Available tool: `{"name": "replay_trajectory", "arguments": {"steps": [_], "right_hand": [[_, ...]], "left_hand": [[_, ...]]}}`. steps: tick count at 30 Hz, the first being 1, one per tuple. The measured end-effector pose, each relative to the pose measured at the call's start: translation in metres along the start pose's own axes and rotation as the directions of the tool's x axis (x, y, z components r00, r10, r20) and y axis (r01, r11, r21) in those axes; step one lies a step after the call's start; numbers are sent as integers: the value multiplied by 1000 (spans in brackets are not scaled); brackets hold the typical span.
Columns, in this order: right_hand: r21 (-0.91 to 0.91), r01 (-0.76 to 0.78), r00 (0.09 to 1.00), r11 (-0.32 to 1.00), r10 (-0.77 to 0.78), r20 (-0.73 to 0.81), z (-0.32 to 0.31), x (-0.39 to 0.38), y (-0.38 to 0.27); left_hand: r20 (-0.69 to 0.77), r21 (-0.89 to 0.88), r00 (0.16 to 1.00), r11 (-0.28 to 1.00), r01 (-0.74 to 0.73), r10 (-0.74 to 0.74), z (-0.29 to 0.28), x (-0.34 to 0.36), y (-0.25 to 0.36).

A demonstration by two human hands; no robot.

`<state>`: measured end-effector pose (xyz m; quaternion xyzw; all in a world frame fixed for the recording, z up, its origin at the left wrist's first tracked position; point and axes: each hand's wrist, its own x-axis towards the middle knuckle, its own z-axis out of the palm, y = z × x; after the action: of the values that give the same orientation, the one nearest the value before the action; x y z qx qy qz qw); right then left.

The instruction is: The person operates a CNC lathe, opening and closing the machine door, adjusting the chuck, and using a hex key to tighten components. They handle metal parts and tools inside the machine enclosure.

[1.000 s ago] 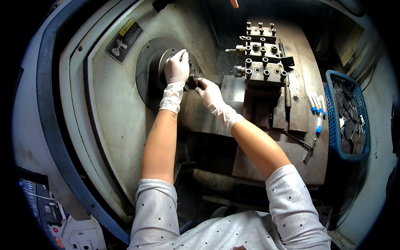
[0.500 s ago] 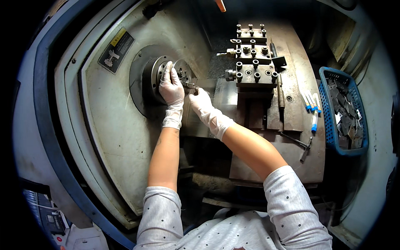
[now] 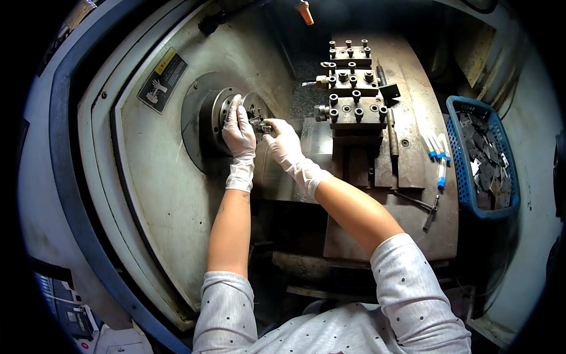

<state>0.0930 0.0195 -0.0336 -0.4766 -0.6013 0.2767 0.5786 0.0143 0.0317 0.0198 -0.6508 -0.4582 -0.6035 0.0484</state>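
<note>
A round metal lathe chuck (image 3: 223, 106) stands out from the machine's pale wall. My left hand (image 3: 239, 137), in a thin white glove, rests against the chuck's near side with its fingers stretched upward along the rim. Just to its right, my right hand (image 3: 284, 145), gloved too, pinches a small metal part (image 3: 263, 125) at the chuck's face. Fingers cover much of that part, so its full shape is hidden. Whether it touches the chuck, I cannot tell.
Tool holders with several upright bolts (image 3: 357, 110) stand on the slide right of my hands. A T-handled wrench (image 3: 431, 212), a metal rod (image 3: 392, 134) and blue-ended tubes (image 3: 441, 171) lie nearby. A blue basket (image 3: 466, 189) of flat dark pieces sits far right. An orange-tipped nozzle (image 3: 305, 13) hangs above.
My right hand has moved slightly up, and its fingers are now bent over the small metal part at the chuck's face. The left hand stays against the chuck. The whole view has shifted a little.
</note>
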Motion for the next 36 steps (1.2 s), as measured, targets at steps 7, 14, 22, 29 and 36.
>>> {"name": "replay_trajectory", "arguments": {"steps": [7, 14, 22, 29, 36], "right_hand": [[128, -54, 998, 990, 52, 19, 2, 6, 3], [107, -47, 997, 993, 40, 62, -1, 6, 3], [38, -6, 998, 999, 4, 56, 0, 5, 5], [10, -178, 980, 984, 178, -91, -1, -12, -12], [-47, -48, 989, 998, 54, 136, 1, -43, -36]], "left_hand": [[117, -157, 991, 985, 78, -60, -5, 1, -3], [85, -174, 996, 983, 54, -40, -2, 0, -7], [75, -154, 996, 987, 53, -42, -1, 0, -6], [74, -164, 997, 986, 35, -23, -1, 0, -5], [117, -220, 992, 972, 82, -57, -7, 1, -6]]}}
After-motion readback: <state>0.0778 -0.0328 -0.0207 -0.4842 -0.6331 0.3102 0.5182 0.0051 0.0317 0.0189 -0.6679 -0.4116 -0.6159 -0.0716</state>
